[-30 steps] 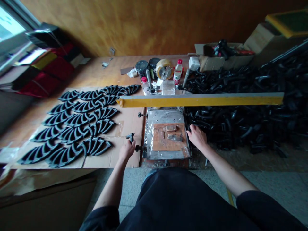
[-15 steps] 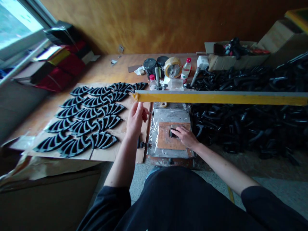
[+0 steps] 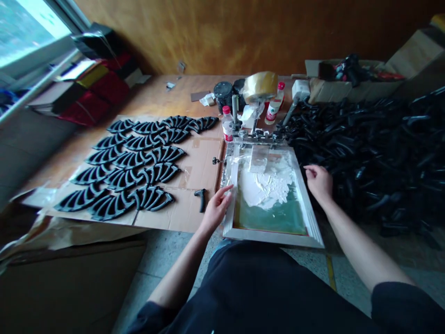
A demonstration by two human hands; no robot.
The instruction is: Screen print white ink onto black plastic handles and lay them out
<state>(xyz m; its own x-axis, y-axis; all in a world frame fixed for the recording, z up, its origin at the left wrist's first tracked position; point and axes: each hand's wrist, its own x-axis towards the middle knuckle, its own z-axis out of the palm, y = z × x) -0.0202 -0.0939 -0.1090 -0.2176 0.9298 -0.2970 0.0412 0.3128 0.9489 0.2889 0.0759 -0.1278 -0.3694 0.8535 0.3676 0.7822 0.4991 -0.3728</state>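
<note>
A screen-printing frame (image 3: 229, 228) lies lowered in front of me, its metal border around a green mesh (image 3: 269, 218). Thick white ink (image 3: 260, 192) is spread across the mesh's upper half, and a pale, translucent block (image 3: 258, 160) rests at its far end. My left hand (image 3: 216, 211) is at the frame's left side, fingers partly stretched, fingertips at the border. Off the right side, my right hand (image 3: 320, 184) hovers with loosely bent fingers and nothing visible in them. A single black curved part (image 3: 201, 200) lies on the cardboard beside my left hand.
Rows of black curved parts (image 3: 132, 157) cover the cardboard (image 3: 200, 160) on the left. A heap of black parts (image 3: 368, 162) spreads on the right. Behind the frame stand red-capped bottles (image 3: 227, 123), a dark tub (image 3: 223, 95) and a tape roll (image 3: 259, 86).
The frame, seen edge-on and raised before, has come down flat over the base plate. My right hand has left the black piece there and moved right; my left hand has come down.
</note>
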